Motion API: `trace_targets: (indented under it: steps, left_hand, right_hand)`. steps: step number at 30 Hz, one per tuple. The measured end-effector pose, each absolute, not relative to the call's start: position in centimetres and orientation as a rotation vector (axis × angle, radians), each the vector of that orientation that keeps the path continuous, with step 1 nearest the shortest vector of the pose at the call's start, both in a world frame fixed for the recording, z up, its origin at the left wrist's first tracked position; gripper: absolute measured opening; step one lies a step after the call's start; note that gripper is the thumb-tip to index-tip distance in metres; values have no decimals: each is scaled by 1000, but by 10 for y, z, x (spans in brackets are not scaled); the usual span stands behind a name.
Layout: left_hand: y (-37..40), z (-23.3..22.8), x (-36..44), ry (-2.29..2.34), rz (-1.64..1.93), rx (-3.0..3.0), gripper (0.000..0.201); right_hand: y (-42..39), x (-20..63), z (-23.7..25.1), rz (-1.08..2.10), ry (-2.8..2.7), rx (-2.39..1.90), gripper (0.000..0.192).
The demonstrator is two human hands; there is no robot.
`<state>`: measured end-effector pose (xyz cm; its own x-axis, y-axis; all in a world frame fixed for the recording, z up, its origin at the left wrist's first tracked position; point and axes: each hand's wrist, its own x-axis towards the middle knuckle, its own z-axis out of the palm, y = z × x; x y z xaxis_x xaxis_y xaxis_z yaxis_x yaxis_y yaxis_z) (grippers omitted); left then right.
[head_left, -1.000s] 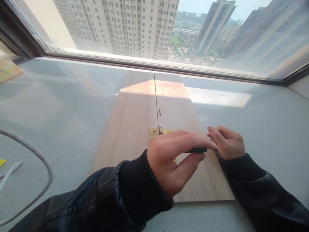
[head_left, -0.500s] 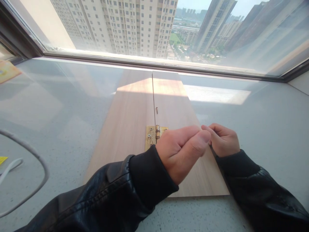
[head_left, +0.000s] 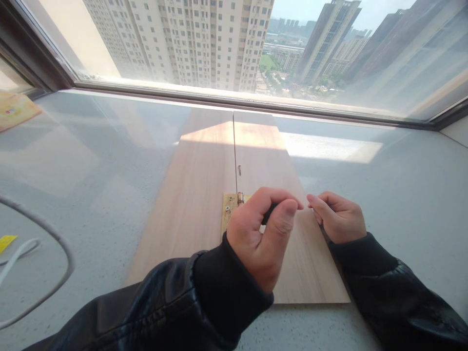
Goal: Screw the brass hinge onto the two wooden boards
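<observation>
Head view is showing two wooden boards point(head_left: 197, 195) lying side by side on a grey sill point(head_left: 91, 161), joined at their seam by a brass hinge point(head_left: 229, 207). The left hand point(head_left: 261, 239) is hovering over the hinge's right leaf, thumb and forefinger pinching a small dark tool point(head_left: 269, 213), probably a screwdriver handle; its tip is hidden. The right hand point(head_left: 338, 217) is resting on the right board's edge, fingers curled closed and apparently holding nothing. A loose screw point(head_left: 240, 169) is lying just right of the seam, beyond the hinge. Judged step: the hinge is being fastened. The next move is calling for fetching the screw and seating it squarely in a free hole.
</observation>
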<state>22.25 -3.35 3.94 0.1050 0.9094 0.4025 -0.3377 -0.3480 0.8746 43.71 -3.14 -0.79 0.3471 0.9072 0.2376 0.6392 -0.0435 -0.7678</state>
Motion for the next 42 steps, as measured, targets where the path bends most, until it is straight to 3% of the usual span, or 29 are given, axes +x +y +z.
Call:
trace_targets:
  steps: [9,12,19,29,35,38,42]
  left_hand:
    - [-11,61,213,375,936,1220,41]
    - [-4,55,209,386,1004,1069,27]
    - [-23,44,207,560,1255,1280,24]
    - [-9,62,208,402,897,1247,37]
    - [-24,49,208,642,1316,1362,10]
    - [-35,49,216,774,1467,1411,12]
    - [-29,54,221,693,1303,1346,23]
  right_hand:
    - [-29,442,-10,387,-1411,-1769,45]
    - [-30,442,-11,385,-1409,-1780,43]
    - [-31,441,-9,383,-1414,-1782,43]
    - [-31,438,-6,393,-1425,-1789,45]
    - [-32,436,-4,388,-1421,-1805,42]
    - [-32,435,-3,391,-1423,-1801,42]
    - [-32,435,-3,393,-1421,-1808,42]
